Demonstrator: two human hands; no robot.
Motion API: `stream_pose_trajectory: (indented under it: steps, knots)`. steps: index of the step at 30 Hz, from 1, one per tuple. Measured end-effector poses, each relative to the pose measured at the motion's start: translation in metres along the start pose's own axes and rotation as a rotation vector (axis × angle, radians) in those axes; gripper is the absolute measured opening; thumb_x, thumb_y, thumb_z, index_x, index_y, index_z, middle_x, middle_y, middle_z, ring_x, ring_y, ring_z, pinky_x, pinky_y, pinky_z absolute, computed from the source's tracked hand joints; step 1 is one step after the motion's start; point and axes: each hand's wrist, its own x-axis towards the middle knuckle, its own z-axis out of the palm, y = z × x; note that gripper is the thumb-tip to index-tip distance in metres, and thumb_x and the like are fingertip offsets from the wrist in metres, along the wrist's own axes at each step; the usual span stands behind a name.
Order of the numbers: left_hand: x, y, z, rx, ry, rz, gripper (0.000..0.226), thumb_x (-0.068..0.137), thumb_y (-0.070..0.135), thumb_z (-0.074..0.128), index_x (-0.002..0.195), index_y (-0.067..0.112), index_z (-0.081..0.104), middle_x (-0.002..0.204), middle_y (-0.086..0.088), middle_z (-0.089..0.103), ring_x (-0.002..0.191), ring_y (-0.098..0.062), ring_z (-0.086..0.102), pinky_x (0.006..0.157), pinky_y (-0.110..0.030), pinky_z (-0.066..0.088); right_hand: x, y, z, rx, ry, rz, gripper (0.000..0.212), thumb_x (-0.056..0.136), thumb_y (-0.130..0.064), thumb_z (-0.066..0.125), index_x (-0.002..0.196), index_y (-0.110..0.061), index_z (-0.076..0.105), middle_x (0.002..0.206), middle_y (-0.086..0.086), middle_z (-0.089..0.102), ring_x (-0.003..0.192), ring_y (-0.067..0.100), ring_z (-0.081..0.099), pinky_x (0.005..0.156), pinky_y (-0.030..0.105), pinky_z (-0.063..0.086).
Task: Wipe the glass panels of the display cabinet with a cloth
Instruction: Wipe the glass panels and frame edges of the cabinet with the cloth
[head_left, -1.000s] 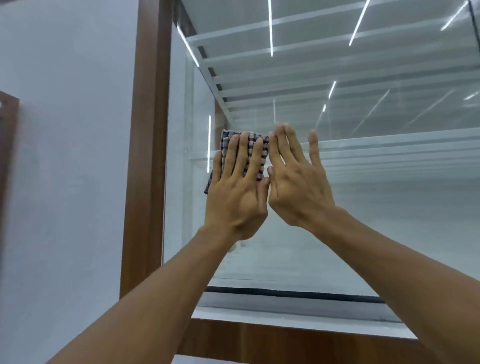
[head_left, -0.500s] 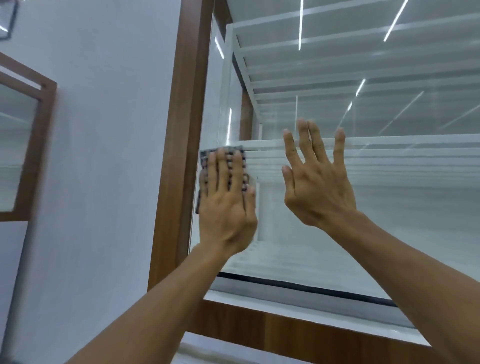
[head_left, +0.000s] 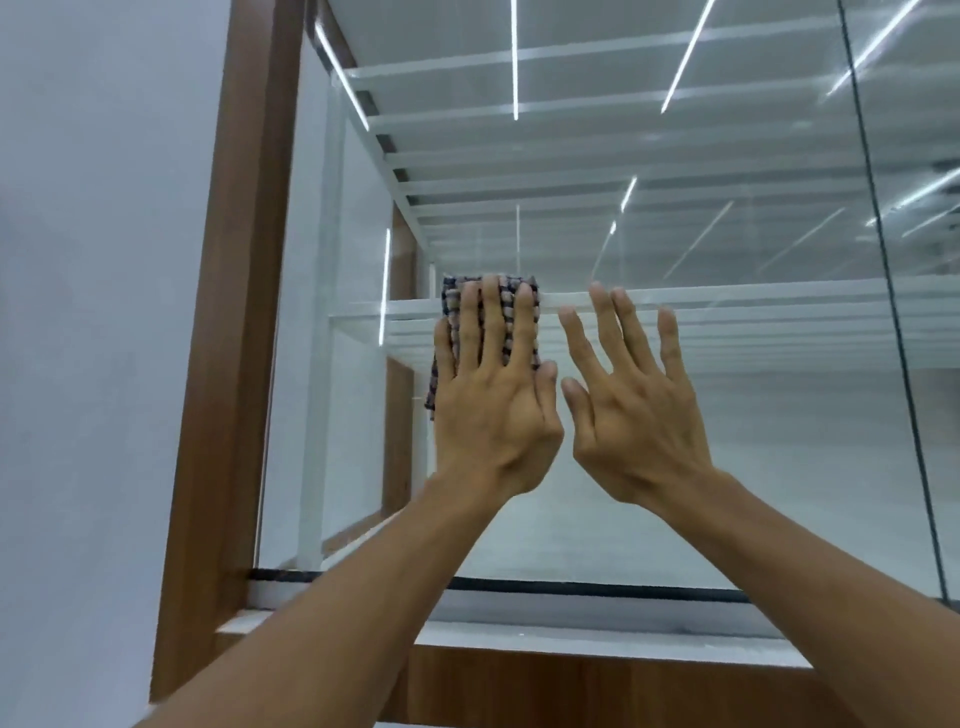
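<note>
Head view: cloth pressed flat on the glass panel
The left hand, fingers straight, pins the checked cloth to the pane; the right hand at its 3 o'clock is splayed, holding nothing. Cloth looks soft and light, best driven under a flat palm; glass likely slick and fragile

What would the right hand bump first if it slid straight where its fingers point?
Probably nothing: above the right hand the glass panel looks bare. The white shelf lies behind it.
</note>
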Motion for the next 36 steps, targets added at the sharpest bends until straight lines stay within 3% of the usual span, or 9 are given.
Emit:
stream_pose_trajectory:
  steps: [4, 9, 14, 18, 23, 28, 36]
  knots:
    - [-0.025, 0.037, 0.018, 0.069, -0.060, 0.256, 0.065, 0.108, 0.039, 0.019, 0.165, 0.018, -0.003, 0.172, -0.008, -0.016, 0.159, -0.022, -0.018, 0.129, -0.047, -0.007, -0.025, 0.047, -0.016, -0.036, 0.008, 0.067, 0.062, 0.104, -0.035, 0.023, 0.163, -0.018, 0.015, 0.171, 0.012, 0.002, 0.159, 0.027, -0.002, 0.126, 0.060, 0.002]
    - [0.013, 0.090, 0.029, 0.011, -0.076, 0.216, 0.067, 0.106, 0.041, 0.015, 0.164, 0.020, -0.010, 0.169, -0.006, -0.025, 0.156, -0.020, -0.027, 0.126, -0.043, -0.019, -0.045, 0.114, -0.041, -0.154, 0.017, 0.181, 0.063, 0.103, -0.038, 0.026, 0.163, -0.022, 0.016, 0.170, 0.018, 0.000, 0.158, 0.031, -0.005, 0.124, 0.064, -0.001]
    - [0.002, 0.150, 0.054, 0.079, -0.170, 0.485, 0.066, 0.109, 0.040, 0.019, 0.164, 0.020, -0.011, 0.170, -0.007, -0.022, 0.156, -0.022, -0.027, 0.127, -0.048, -0.013, -0.084, 0.155, -0.065, -0.144, -0.016, 0.213, 0.068, 0.101, -0.033, 0.027, 0.164, -0.016, 0.008, 0.171, 0.011, -0.006, 0.158, 0.028, -0.009, 0.124, 0.063, -0.005]
    - [0.019, 0.180, 0.063, 0.006, -0.117, 0.322, 0.066, 0.109, 0.036, 0.022, 0.164, 0.017, -0.009, 0.171, -0.009, -0.019, 0.157, -0.024, -0.023, 0.127, -0.047, -0.015, -0.128, 0.169, -0.072, 0.002, 0.021, 0.202, 0.068, 0.101, -0.023, 0.031, 0.161, -0.002, 0.008, 0.170, 0.018, -0.001, 0.158, 0.030, -0.001, 0.128, 0.055, 0.004]
    - [-0.028, 0.202, 0.076, 0.048, -0.149, 0.451, 0.068, 0.109, 0.039, 0.023, 0.165, 0.014, -0.005, 0.172, -0.013, -0.016, 0.158, -0.026, -0.019, 0.129, -0.050, -0.007, -0.155, 0.170, -0.075, 0.001, 0.014, 0.228, 0.064, 0.103, -0.025, 0.028, 0.161, 0.000, 0.013, 0.170, 0.019, 0.006, 0.158, 0.031, 0.003, 0.129, 0.050, 0.001]
    - [-0.048, 0.187, 0.077, 0.043, -0.106, 0.501, 0.065, 0.108, 0.039, 0.028, 0.166, 0.016, 0.008, 0.174, -0.010, -0.003, 0.161, -0.024, -0.006, 0.130, -0.049, 0.002, -0.150, 0.155, -0.071, -0.038, -0.012, 0.230, 0.066, 0.103, -0.026, 0.028, 0.160, 0.002, 0.009, 0.169, 0.021, 0.003, 0.158, 0.032, 0.000, 0.127, 0.055, 0.000]
    - [-0.056, 0.134, 0.055, 0.033, -0.027, 0.350, 0.063, 0.108, 0.033, 0.029, 0.165, 0.013, 0.012, 0.173, -0.013, 0.004, 0.161, -0.026, 0.002, 0.130, -0.050, 0.009, -0.109, 0.095, -0.040, 0.020, 0.048, 0.129, 0.061, 0.104, -0.022, 0.025, 0.158, 0.006, 0.018, 0.168, 0.023, 0.013, 0.157, 0.033, 0.008, 0.128, 0.055, 0.007]
